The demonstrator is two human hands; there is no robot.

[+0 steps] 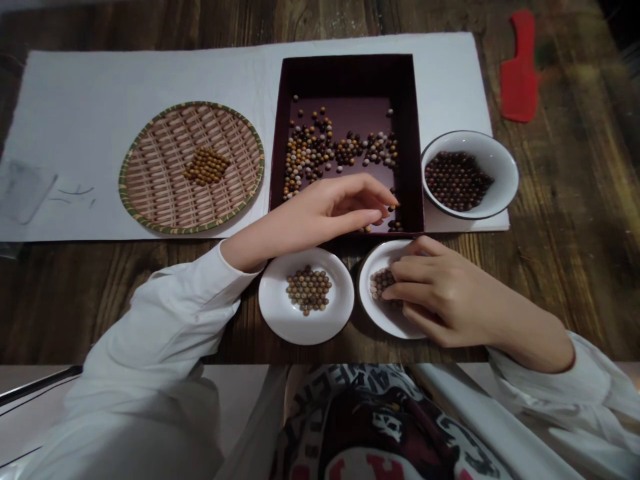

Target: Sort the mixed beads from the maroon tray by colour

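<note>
Mixed beads (307,153), brown, yellow and pale, lie scattered in the dark box (418,140), most of them across its middle and left. The left hand (327,210) reaches over the box's near part, thumb and forefinger bent toward each other near a few beads; whether they grip one I cannot tell. The right hand (450,297) is over the right plate (365,293), fingers curled at the pale beads (381,283); they hide whatever they may hold. Just beside it, the left plate (273,307) carries brownish beads (309,290). Left of the box, a woven tray (155,173) holds yellow beads (206,165); right of it, a bowl (505,177) holds dark beads (456,180). A white sheet (125,80) lies beneath these three. A red tool (520,87) rests at the far right of the wooden table (575,200).
</note>
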